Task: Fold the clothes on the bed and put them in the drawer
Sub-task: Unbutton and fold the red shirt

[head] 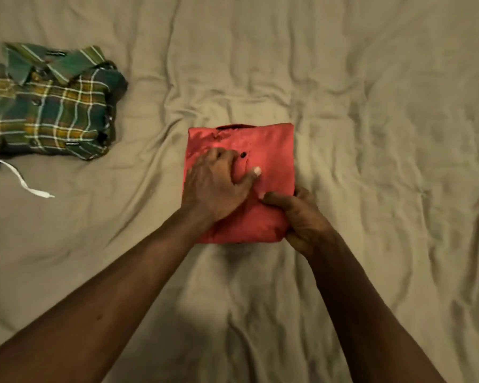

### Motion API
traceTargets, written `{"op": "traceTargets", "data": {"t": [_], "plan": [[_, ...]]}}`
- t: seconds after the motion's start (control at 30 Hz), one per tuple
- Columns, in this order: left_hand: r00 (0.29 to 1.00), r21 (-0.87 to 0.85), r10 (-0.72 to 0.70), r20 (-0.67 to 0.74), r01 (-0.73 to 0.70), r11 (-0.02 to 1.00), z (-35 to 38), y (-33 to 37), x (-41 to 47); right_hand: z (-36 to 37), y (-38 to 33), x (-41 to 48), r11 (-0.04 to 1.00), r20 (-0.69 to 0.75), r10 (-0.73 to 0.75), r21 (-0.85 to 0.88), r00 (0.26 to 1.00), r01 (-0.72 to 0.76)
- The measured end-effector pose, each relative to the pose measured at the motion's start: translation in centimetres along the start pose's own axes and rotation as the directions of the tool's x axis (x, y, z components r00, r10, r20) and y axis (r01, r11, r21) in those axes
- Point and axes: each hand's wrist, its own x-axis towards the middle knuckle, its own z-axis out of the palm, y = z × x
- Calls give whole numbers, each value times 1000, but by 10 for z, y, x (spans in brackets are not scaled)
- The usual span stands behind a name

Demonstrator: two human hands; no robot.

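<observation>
Head view, scene: a person leans over a rumpled beige bed sheet (pixel 371 106), both bare forearms reaching in to a red garment (pixel 271 150) folded into a compact square near the middle of the bed.
Left hand (pixel 213 186): rests on top of the square, thumb stretched flat, fingers curled down into the cloth beside a black button (pixel 243 154); whether they pinch a fold or only press cannot be told.
Right hand (pixel 302 217): clamped on the near right corner, thumb on top, fingers tucked under the edge.
Handling: the fabric looks thin, soft and light, likely to slump or spring open if lifted by one corner; a hold under both near corners, or a palm beneath, should keep the layers together.
Also on the bed: a folded green plaid shirt (pixel 53 106) lies well apart at the far left, with a white drawstring (pixel 25 183) trailing just beside it.
Drawer: not in view.
</observation>
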Motion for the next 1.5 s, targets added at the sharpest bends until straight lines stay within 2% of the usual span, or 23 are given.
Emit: {"op": "traceTargets", "data": {"t": [0.07, 0.13, 0.17, 0.27, 0.33, 0.37, 0.43, 0.47, 0.53, 0.57, 0.63, 0.67, 0.7, 0.8, 0.9, 0.97, 1.07, 1.13, 1.2, 1.27, 1.37, 1.43, 1.5], "plan": [[978, -280, -182, 105, 204, 938, -22, 22, -10, 13, -9, -15, 996, 104, -69, -48, 992, 75], [928, -488, -258, 268, 362, 794, -39, 33, -14, 33, -18, -35, 952, 226, -159, -224, 961, 210], [913, -561, -288, 291, 406, 722, -48, 34, -15, 45, -20, -42, 911, 307, -174, -311, 936, 271], [916, -729, -325, 236, 388, 564, -75, 26, -23, 75, -22, -73, 832, 489, -143, -412, 861, 372], [909, -808, -321, 267, 393, 439, -95, 11, -34, 89, -20, -89, 769, 545, -231, -405, 806, 494], [890, -850, -287, 353, 434, 300, -104, 6, -42, 93, -18, -97, 759, 545, -275, -382, 792, 527], [833, -847, -174, 526, 531, -18, -119, -12, -54, 104, -16, -109, 822, 512, -333, -254, 792, 509], [810, -823, -146, 567, 557, -109, -120, -26, -57, 108, -14, -111, 835, 480, -374, -198, 793, 513], [768, -798, -218, 603, 577, -173, -113, -63, -61, 112, -1, -102, 803, 329, -449, -260, 831, 536], [737, -797, -315, 599, 586, -146, -106, -83, -61, 114, 8, -90, 759, 243, -486, -360, 840, 543], [699, -788, -581, 417, 596, 152, -88, -123, -58, 110, 25, -57, 641, 105, -539, -593, 836, 488], [700, -744, -656, 282, 591, 311, -81, -139, -58, 106, 36, -38, 560, 65, -537, -718, 841, 413], [704, -701, -679, 209, 592, 398, -75, -152, -58, 102, 43, -20, 487, 36, -494, -816, 869, 311], [719, -679, -674, 170, 581, 449, -67, -161, -67, 102, 50, 16, 385, -40, -330, -918, 943, 96], [773, -514, -621, 129, 588, 624, -68, -157, -71, 116, 44, 30, 341, -25, -224, -939, 974, 54], [802, -464, -581, 140, 572, 677, -61, -158, -69, 114, 35, 34, 407, -57, -117, -914, 991, -5], [829, -605, -518, 211, 527, 597, -82, -183, -60, 125, 25, 27, 808, -20, 43, -588, 999, -46], [868, -652, -455, 197, 463, 601, -112, -185, -55, 136, 17, 12, 916, 93, 116, -396, 989, -70], [913, -688, -388, 129, 364, 627, -154, -190, -50, 160, 12, -2, 956, 207, 47, -293, 977, 16], [948, -745, -312, 60, 251, 618, -195, -200, -40, 193, 2, -14, 959, 285, -99, -227, 954, 167], [962, -785, -270, -32, 143, 603, -256, -231, -10, 256, -8, -9, 909, 297, -292, -208, 909, 360], [957, -744, -276, -89, 120, 657, -281, -259, 22, 300, -10, 13, 880, 275, -387, -175, 880, 441], [939, -626, -330, -97, 201, 753, -289, -294, 54, 337, -4, 44, 875, 246, -400, -184, 883, 448]]}}
